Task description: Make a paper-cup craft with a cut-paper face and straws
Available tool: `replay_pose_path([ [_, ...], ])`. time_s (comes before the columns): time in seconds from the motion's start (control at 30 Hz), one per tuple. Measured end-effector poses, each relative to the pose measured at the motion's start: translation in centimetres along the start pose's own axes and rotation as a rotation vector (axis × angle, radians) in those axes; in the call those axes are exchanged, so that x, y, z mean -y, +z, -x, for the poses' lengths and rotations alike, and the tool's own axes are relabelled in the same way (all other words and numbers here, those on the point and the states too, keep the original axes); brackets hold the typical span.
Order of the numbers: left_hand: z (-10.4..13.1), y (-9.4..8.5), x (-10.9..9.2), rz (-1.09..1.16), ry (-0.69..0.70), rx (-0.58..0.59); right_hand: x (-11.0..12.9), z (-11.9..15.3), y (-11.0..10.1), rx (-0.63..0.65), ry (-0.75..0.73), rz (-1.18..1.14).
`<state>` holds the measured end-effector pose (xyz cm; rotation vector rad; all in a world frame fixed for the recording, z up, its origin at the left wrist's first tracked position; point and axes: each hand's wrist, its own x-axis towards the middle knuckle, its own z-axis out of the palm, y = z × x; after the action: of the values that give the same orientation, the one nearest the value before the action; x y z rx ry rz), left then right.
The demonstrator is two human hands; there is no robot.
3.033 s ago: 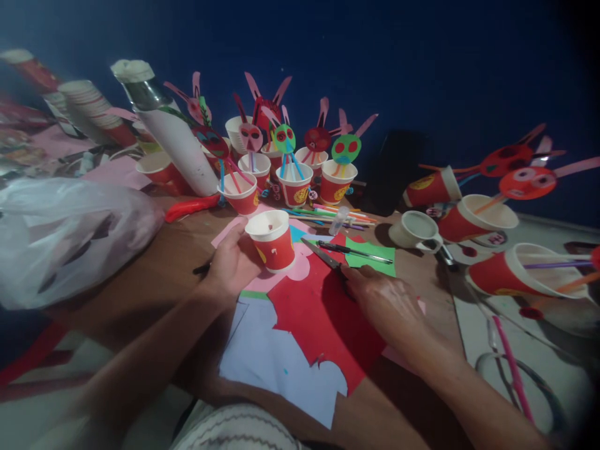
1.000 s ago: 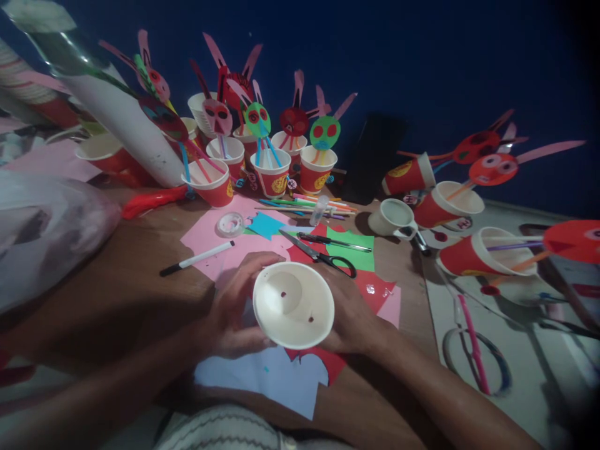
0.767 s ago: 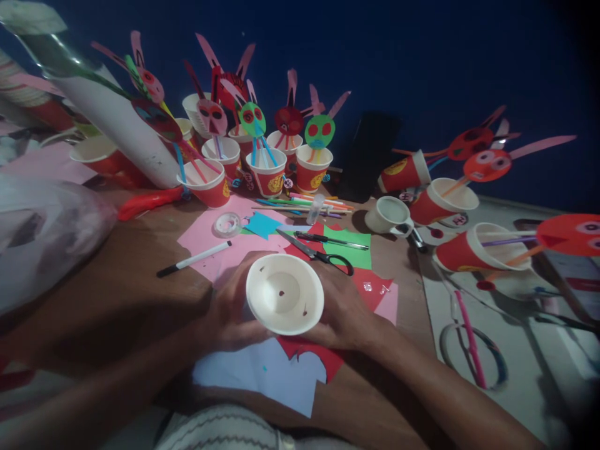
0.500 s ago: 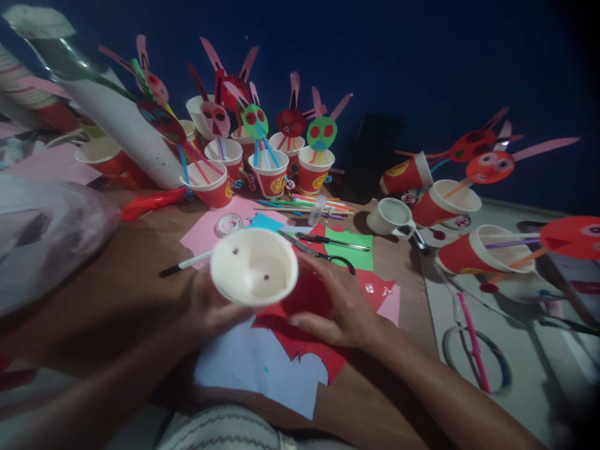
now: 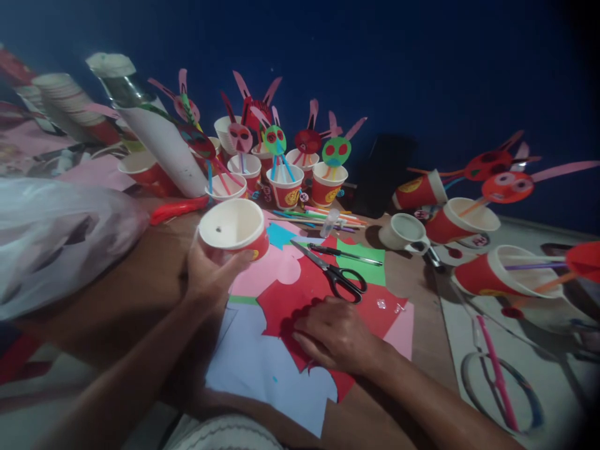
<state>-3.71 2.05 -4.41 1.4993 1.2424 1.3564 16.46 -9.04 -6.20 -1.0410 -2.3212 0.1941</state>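
Observation:
My left hand is wrapped round a red and white paper cup, held tilted above the table with its mouth toward me. One small dark hole shows in the cup's white inner wall. My right hand rests in a loose fist over a cut sheet of red paper; its palm and fingertips are turned away, hiding anything in them. Just beyond its knuckles lie black-handled scissors, partly spread. A black pen lies across green paper behind them. White paper spreads nearest me.
Paper cups with paper animal faces on straws stand along the back. A white mug and tipped cups are at right. A plastic bag and a bottle wrapped in white occupy the left. Loose straws lie mid-table.
The cup has moved left with my left hand and turned, so one hole shows instead of two. My right hand, spread beside it before, has curled and lowered toward the red paper. The view has shifted.

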Motion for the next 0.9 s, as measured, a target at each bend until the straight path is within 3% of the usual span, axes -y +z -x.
replay_pose_path([
  [0.1,0.7,0.9,-0.3,-0.08,0.001,0.03,-0.1,0.1,0.1,0.012,0.004,0.011],
  [0.3,1.5,1.6,-0.4,-0.3,-0.036,0.266,-0.2,0.2,0.4,0.008,0.01,-0.028],
  [0.47,1.5,1.8,0.0,-0.383,-0.021,0.305,-0.3,0.2,0.5,0.022,0.011,-0.044],
  [0.7,1.5,1.8,-0.5,-0.386,-0.051,0.325,-0.4,0.3,0.3,-0.09,0.058,-0.112],
  [0.9,1.2,0.8,-0.4,-0.272,0.105,0.411,-0.8,0.1,-0.2,-0.263,0.164,-0.207],
])
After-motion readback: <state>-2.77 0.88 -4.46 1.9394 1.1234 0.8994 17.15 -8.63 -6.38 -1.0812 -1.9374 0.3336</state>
